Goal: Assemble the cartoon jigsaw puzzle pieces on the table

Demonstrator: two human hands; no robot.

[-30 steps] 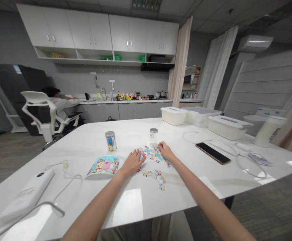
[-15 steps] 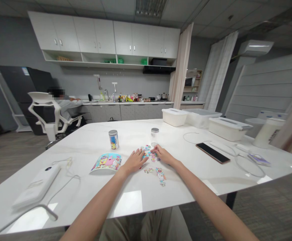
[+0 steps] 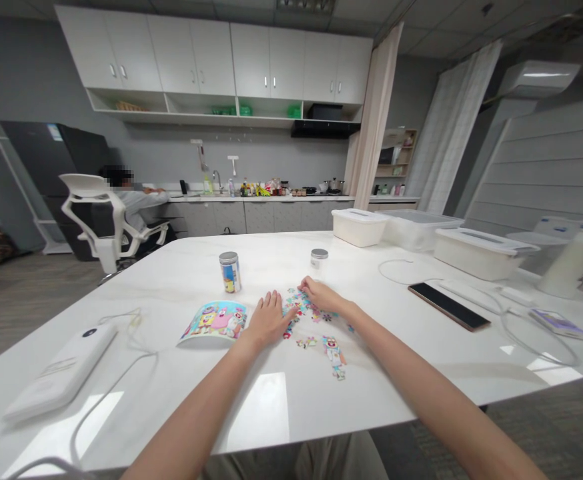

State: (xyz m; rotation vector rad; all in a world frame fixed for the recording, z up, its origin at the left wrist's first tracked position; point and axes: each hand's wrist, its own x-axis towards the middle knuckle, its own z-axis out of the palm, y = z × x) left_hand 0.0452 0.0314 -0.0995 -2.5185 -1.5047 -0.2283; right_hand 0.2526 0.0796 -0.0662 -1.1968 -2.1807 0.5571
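Clear jar point(image 3: 319, 263), printed canister point(image 3: 230, 272), contents unclear

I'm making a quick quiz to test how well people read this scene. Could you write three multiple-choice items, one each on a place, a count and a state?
1. What lies just left of the left hand on the white table?
A) a black phone
B) a curved cartoon picture sheet
C) a clear jar

2. How many lidded plastic storage boxes stand at the far right of the table?
A) one
B) two
C) three

3. What is the right hand doing?
A) resting its fingertips on the jigsaw pieces
B) holding a clear jar off the table
C) clasping the left hand

Answers:
1. B, as the sheet lies flat beside that hand.
2. C, as two white boxes flank a translucent one.
3. A, as the fingers lie among the scattered pieces.
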